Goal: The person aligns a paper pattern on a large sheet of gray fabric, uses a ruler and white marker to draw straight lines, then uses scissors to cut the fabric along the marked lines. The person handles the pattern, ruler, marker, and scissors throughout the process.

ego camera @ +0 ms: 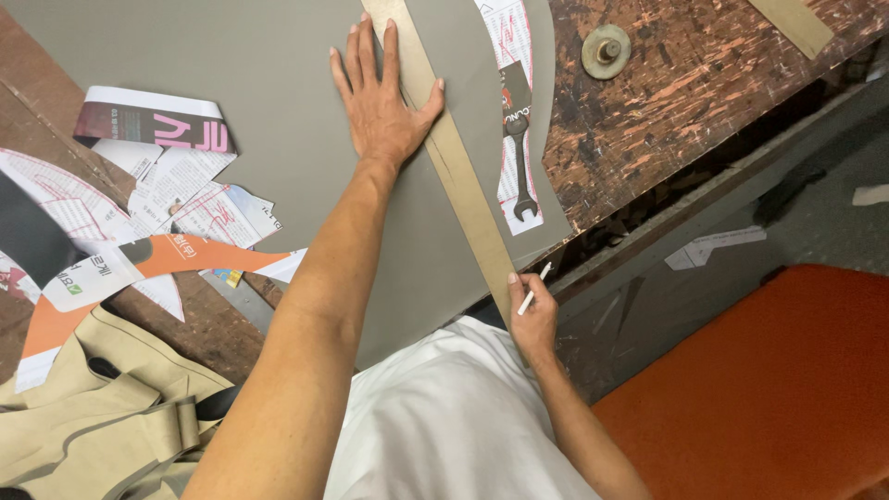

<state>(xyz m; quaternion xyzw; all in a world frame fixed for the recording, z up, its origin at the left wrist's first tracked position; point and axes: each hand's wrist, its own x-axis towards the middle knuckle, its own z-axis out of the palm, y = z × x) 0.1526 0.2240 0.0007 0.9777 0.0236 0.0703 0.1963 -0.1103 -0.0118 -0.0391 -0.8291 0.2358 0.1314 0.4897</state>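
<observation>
Left of the grey sheet [278,83], cut paper patterns [176,199] are scattered. The left hand [380,102] is spread flat on the sheet, pressing a long tan strip [458,167]. At the strip's near end, a white marking pencil [532,292] is pinched in the right hand [532,319].

The person wears a plain white top [454,417], a soft fabric that bunches into gentle folds across the front. No print, pocket, button or seam marking shows on the part in view. Both forearms are bare from the elbow down, with no sleeve reaching them; where the top's sleeves end cannot be seen. The left hand [381,102] carries no ring, glove or bandage, and its wrist bears no watch or strap. The right hand [532,319] is likewise ungloved, with no band at the wrist. The fingernails are short and unpainted as far as the view allows.
</observation>
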